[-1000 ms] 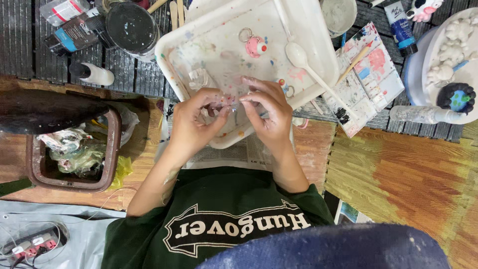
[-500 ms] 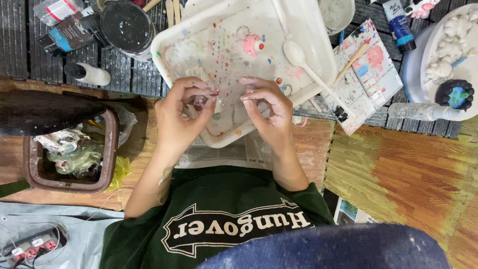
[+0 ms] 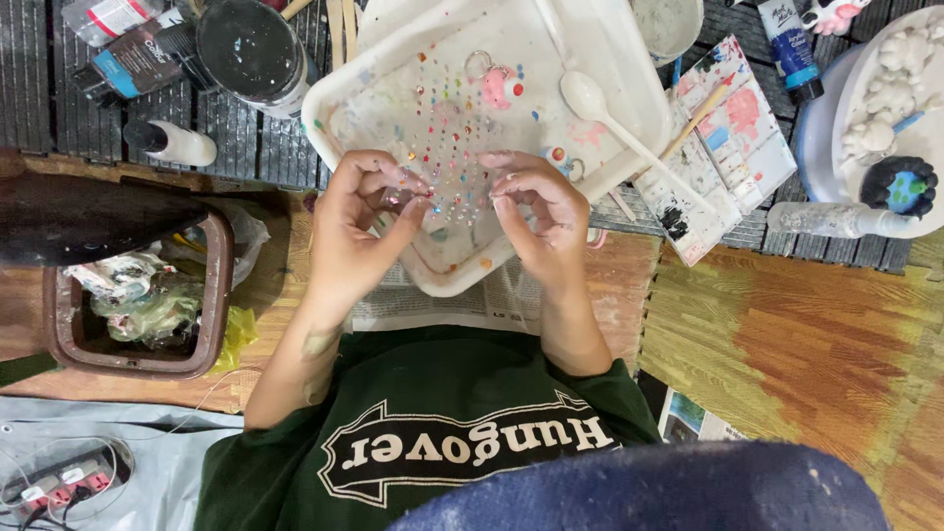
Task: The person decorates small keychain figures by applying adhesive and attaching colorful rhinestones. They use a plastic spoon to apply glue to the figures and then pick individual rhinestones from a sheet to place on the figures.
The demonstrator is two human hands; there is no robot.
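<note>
The left hand (image 3: pixel 364 221) pinches a tiny gem between thumb and fingertips above the white tray (image 3: pixel 629 79). Just right of it, the right hand (image 3: pixel 536 211) curls loosely, fingertips near the rows of coloured gems (image 3: pixel 447 123), holding nothing visible.

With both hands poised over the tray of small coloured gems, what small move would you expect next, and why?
Probably the left hand lowers the tiny piece pinched at its fingertips toward the white tray, perhaps with the right hand steadying. Both hands hover close together just above the sheet of small gems, fingers curled in fine grips. What the pinched piece is cannot be made out.
</note>
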